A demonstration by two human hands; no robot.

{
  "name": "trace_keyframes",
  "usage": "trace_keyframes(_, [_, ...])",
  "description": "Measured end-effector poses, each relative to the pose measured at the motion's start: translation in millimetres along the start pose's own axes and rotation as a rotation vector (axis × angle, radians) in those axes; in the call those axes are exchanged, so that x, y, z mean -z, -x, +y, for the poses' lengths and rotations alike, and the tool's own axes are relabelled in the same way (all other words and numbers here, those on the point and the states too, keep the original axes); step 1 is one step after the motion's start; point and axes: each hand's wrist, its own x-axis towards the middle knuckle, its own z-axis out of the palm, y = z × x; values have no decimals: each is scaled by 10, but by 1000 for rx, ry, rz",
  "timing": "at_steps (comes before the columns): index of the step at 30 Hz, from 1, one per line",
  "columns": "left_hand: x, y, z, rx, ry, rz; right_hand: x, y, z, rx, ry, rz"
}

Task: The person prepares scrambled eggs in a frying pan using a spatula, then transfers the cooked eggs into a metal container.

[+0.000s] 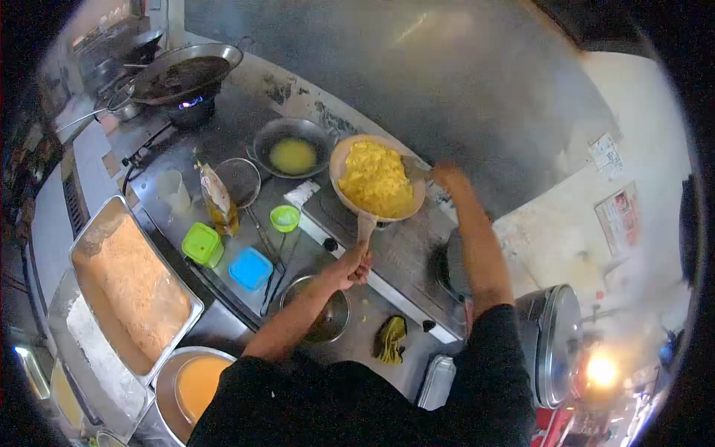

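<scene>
My left hand (353, 270) is closed round the handle of a pale frying pan (339, 162) over the stove. Yellow scrambled egg (376, 182) fills most of that pan. At the pan's right rim, my right hand (449, 177) grips a spatula (417, 165), its blade end reaching the edge of the egg. Left of the pan stands a dark wok (261, 141) with yellowish liquid in its bottom. Below my left wrist sits a metal bowl (344, 316), partly covered by my forearm.
A large wok (153, 82) sits over a lit burner at the back left. Nearer are a strainer (239, 182), green (202, 244) and blue (251, 269) lidded boxes, and a tray of orange-tinted powder (134, 290). A big lidded pot (562, 346) stands to the right.
</scene>
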Motion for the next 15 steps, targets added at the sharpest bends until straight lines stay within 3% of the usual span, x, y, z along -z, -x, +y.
trace_keyframes(2, [-41, -1, -56, -44, -112, 3, 125, 124, -327, 220, 169, -47])
trace_keyframes(4, [25, -64, -67, -22, -90, -33, -138, 49, -546, 220, 72, 56])
trace_keyframes(6, [-9, -18, -18, -11, -78, -70, -476, 127, -697, 407, 169, 335])
trace_keyframes(9, [-40, -31, -9, 18, -89, 51, -407, 782, -1013, 477, 235, 253])
trace_keyframes(12, [-65, 37, 0, -10, -73, 23, -573, 917, -830, 437, 220, 118])
trace_keyframes(15, [-100, 71, 23, 15, -43, 32, -93, 1070, -645, 491, 300, 67])
